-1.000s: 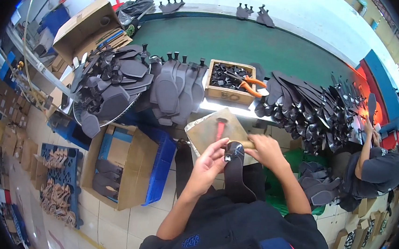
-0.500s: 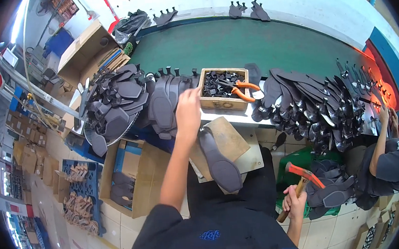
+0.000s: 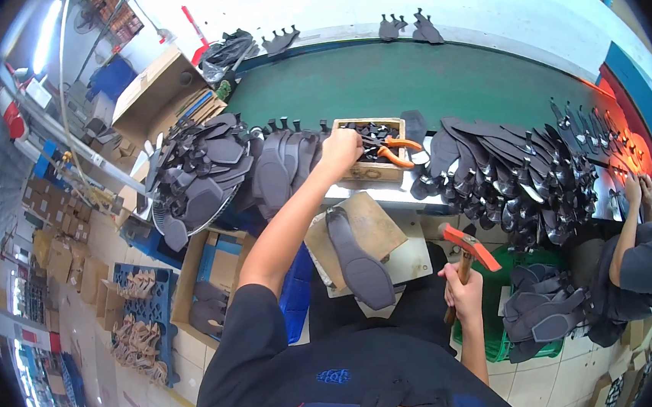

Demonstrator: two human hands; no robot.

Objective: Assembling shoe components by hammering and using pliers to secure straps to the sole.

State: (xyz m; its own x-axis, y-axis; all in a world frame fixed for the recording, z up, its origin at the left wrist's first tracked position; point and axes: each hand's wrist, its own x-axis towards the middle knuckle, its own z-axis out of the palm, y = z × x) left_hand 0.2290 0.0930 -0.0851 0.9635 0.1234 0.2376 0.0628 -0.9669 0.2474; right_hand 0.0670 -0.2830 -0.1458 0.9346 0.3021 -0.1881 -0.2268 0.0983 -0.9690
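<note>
My left hand (image 3: 343,150) reaches over the left side of a wooden box (image 3: 369,171) of small black pieces (image 3: 378,130). Its fingers look curled together; their tips and anything in them are hidden. Orange-handled pliers (image 3: 398,152) lie across the box's right side. My right hand (image 3: 465,293) is wrapped around the wooden handle of a hammer (image 3: 470,247) with an orange-red head, held up to the right of the work board. Below the box, a dark grey shoe sole (image 3: 362,269) lies on a brown board (image 3: 385,229), with neither hand touching it.
Piled soles fill a wire basket (image 3: 194,175) at left; more stand beside it (image 3: 280,161). Heeled soles (image 3: 499,167) crowd the bench at right, before a green belt (image 3: 408,82). A green crate (image 3: 505,342) holds soles. Another person (image 3: 637,263) works at far right.
My left hand has moved right, from the box's left edge to over its contents. My right hand has raised the hammer and shifted it slightly left. The sole stays on the board.
</note>
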